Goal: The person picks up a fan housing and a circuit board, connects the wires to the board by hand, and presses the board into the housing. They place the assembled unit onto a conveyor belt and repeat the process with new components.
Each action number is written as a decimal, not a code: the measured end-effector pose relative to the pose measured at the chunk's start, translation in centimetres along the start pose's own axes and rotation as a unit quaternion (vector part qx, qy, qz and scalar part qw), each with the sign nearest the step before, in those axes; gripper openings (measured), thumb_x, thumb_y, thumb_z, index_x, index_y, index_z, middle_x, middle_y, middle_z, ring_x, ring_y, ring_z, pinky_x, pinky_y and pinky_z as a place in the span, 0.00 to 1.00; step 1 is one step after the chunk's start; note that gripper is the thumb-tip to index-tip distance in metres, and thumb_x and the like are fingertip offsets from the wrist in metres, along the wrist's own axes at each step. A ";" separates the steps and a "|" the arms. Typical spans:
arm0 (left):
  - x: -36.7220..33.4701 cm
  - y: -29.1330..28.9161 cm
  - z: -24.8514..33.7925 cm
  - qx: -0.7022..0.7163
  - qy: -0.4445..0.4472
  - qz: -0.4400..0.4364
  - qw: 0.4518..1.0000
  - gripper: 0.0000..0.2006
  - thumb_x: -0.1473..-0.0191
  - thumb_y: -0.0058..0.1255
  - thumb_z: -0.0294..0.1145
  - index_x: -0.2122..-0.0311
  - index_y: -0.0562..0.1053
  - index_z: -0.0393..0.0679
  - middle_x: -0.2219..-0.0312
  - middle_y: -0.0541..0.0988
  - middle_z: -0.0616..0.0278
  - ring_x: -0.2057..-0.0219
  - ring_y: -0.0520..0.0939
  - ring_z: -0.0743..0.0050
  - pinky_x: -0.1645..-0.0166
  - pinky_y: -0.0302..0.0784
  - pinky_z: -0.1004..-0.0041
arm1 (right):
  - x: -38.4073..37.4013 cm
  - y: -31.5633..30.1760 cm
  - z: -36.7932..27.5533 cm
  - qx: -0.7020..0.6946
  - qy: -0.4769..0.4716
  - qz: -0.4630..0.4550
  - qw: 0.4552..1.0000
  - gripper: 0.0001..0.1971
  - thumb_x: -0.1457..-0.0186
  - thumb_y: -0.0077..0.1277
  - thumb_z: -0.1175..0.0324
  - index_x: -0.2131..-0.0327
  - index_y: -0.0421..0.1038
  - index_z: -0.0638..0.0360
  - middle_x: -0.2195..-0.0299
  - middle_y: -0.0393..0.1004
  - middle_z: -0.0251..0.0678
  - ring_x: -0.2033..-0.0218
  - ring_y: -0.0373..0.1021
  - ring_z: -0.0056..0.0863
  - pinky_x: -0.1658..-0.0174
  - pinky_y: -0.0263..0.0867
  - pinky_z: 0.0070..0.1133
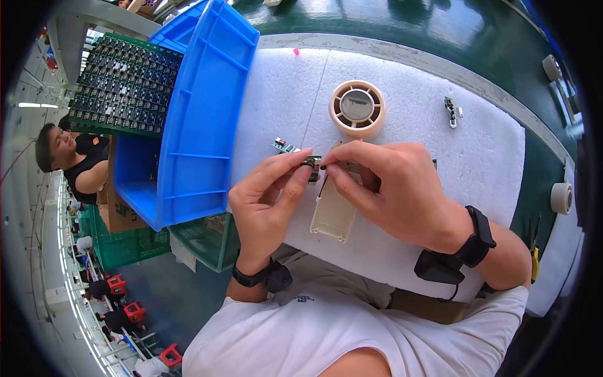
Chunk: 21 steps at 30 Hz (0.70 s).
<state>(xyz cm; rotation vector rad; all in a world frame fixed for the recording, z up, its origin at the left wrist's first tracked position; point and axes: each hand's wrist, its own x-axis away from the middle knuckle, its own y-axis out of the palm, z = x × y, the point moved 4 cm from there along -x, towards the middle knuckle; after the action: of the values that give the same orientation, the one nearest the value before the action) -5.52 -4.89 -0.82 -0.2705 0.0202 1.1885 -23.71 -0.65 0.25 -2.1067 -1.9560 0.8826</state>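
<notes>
My left hand (269, 198) pinches a small green circuit board (314, 162) between thumb and fingertips. At the board's right edge, my right hand (392, 188) is closed, thumb and forefinger pinching what looks like a thin dark wire; the fingertips hide most of it. Under both hands lies a cream handheld fan (357, 94). Its round grille points away from me, and its open handle shell (333, 220) points toward me, partly covered by my right hand. Another small circuit board (286, 146) rests on the foam just beyond my left fingers.
White foam sheet (477, 169) covers the bench. A small board (451, 113) lies at the far right, a pink bit (296, 52) at the far edge. On the left stands a blue bin (207, 119) beside stacked circuit panels (125, 85). Tape rolls (561, 198) and yellow-handled pliers (535, 264) are right.
</notes>
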 end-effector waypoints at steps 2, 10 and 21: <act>-0.1 0.0 -0.1 -0.009 0.012 -0.003 1.000 0.13 0.44 0.55 0.16 0.52 0.79 0.34 0.60 0.82 0.56 0.58 0.81 0.77 0.55 0.78 0.80 | 0.0 0.0 -0.1 0.009 -0.008 0.000 1.000 0.05 0.45 0.58 0.71 0.64 0.78 0.56 0.86 0.69 0.35 0.87 0.66 0.22 0.81 0.60 0.21; -0.3 -0.7 -0.5 0.040 0.051 -0.037 0.997 0.14 0.45 0.56 0.14 0.53 0.79 0.33 0.57 0.81 0.51 0.57 0.82 0.72 0.53 0.80 0.77 | -0.2 -0.2 -0.3 -0.002 -0.027 0.007 1.000 0.06 0.46 0.60 0.71 0.64 0.79 0.56 0.86 0.67 0.34 0.88 0.62 0.20 0.82 0.57 0.20; -0.8 -1.2 -1.6 0.198 -0.007 -0.117 0.973 0.13 0.45 0.53 0.11 0.55 0.79 0.33 0.57 0.80 0.48 0.58 0.82 0.69 0.54 0.81 0.76 | -0.4 -0.2 -0.1 -0.054 -0.029 -0.014 0.998 0.06 0.48 0.63 0.73 0.65 0.78 0.57 0.86 0.64 0.31 0.87 0.57 0.17 0.81 0.53 0.19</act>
<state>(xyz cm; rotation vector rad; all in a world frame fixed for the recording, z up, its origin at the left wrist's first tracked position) -4.53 -6.33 -2.00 0.0859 0.2058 0.9272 -23.79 -0.97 0.55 -2.1276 -2.1031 0.8603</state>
